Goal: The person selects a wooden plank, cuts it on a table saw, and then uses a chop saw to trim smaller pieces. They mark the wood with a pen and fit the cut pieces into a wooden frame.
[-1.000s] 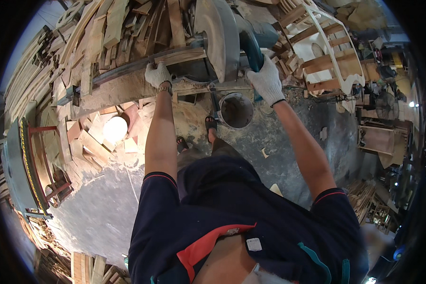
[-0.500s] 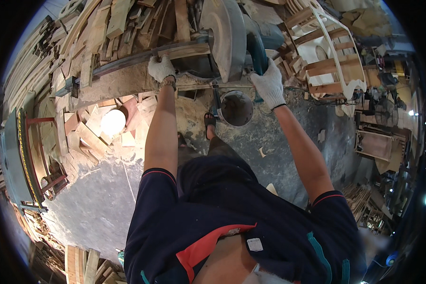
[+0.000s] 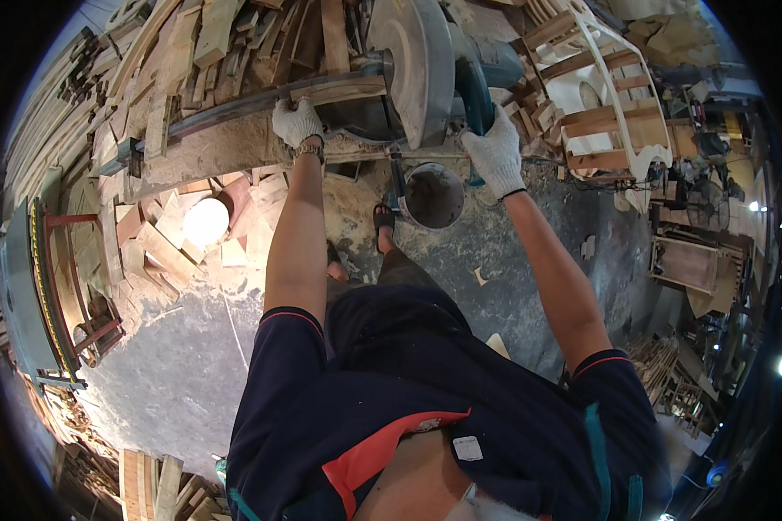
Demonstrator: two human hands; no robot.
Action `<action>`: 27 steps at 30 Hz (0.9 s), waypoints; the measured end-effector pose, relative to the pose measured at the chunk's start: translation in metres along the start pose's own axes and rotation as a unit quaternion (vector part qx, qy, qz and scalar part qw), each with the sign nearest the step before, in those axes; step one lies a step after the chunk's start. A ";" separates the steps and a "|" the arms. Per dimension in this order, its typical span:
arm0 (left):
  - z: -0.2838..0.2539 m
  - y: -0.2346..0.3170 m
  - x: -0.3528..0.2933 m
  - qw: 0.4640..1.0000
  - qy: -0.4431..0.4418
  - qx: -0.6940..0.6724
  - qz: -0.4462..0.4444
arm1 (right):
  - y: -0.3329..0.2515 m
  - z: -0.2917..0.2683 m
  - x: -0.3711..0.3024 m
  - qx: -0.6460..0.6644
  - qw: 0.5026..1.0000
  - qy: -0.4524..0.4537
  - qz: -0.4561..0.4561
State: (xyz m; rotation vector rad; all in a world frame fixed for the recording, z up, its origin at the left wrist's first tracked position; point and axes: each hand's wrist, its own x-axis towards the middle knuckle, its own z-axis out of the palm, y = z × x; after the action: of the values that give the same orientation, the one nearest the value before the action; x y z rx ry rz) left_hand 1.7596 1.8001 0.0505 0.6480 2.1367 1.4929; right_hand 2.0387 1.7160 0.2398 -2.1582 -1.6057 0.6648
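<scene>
A white knitted glove covers my left hand (image 3: 296,126), whose fingers curl over a narrow wooden board (image 3: 343,90) lying along the saw's long fence. To its right stands a mitre saw with a large grey blade guard (image 3: 419,74); the guard hides the blade and the board's right end. My right hand (image 3: 495,154), gloved too, is closed around the saw's dark green handle (image 3: 473,95). Its fingertips are partly hidden behind the handle.
Offcuts (image 3: 161,234) lie around a bright lamp (image 3: 206,222) below the bench at left. A round bucket (image 3: 434,196) stands on the floor near my sandalled foot (image 3: 384,217). Stacked timber (image 3: 217,35) fills the back left; a pale wooden frame (image 3: 613,104) stands at right.
Both hands keep their holds, with hardly any shift in the saw or the board. More of my other foot shows beside my left forearm.
</scene>
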 end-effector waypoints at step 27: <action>-0.005 0.011 -0.005 0.999 -0.029 0.016 -0.018 | 0.043 0.056 -0.012 0.056 0.997 0.056 -0.013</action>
State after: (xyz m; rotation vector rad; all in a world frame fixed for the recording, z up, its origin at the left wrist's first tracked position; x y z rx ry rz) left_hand 1.7617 1.7970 0.0627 0.6515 2.1209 1.4074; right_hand 2.0375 1.6935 0.1717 -2.0537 -1.5003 0.6008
